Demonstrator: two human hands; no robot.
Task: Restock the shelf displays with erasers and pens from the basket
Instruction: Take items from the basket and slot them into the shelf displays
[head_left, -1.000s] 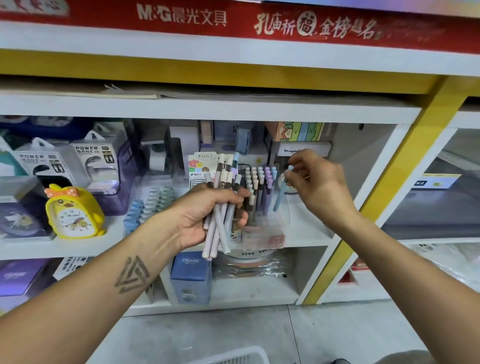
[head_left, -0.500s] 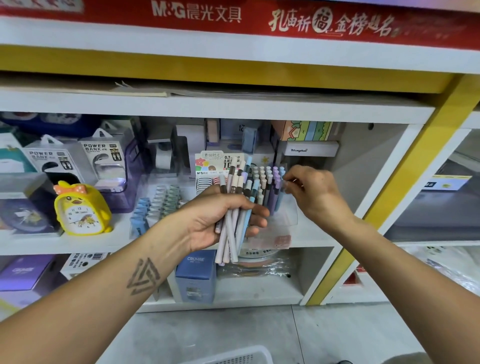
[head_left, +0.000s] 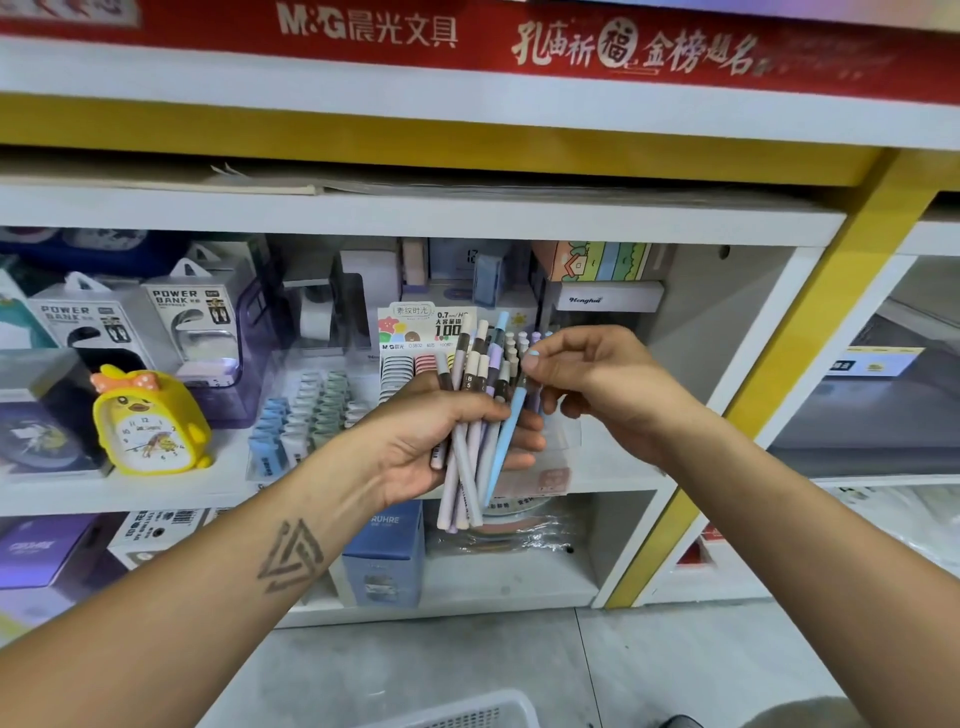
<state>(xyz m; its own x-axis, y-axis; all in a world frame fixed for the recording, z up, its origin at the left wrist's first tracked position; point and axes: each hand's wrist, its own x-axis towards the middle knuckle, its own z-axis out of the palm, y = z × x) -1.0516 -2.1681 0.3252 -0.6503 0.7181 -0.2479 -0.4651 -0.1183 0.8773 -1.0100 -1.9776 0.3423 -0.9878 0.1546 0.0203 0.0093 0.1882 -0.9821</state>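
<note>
My left hand (head_left: 441, 441) grips a bundle of pastel pens (head_left: 470, 457), white, lilac and blue with brown bands, held upright in front of the shelf. My right hand (head_left: 597, 384) pinches the top of one light blue pen (head_left: 506, 436) that still lies against the bundle. Behind both hands a clear pen display box (head_left: 550, 467) stands on the middle shelf, with several pen tips showing above my fingers. Most of the box is hidden by my hands. The white basket (head_left: 467, 714) shows only its rim at the bottom edge.
A yellow duck clock (head_left: 148, 421) and power bank packs (head_left: 192, 332) stand at the left of the shelf. Rows of blue and green clips (head_left: 306, 415) lie beside the pen box. A blue carton (head_left: 384, 551) sits on the lower shelf. A yellow post (head_left: 769, 374) bounds the bay on the right.
My right hand came back from the display box to the bundle and now pinches a light blue pen. My left hand with the bundle stayed about where it was.
</note>
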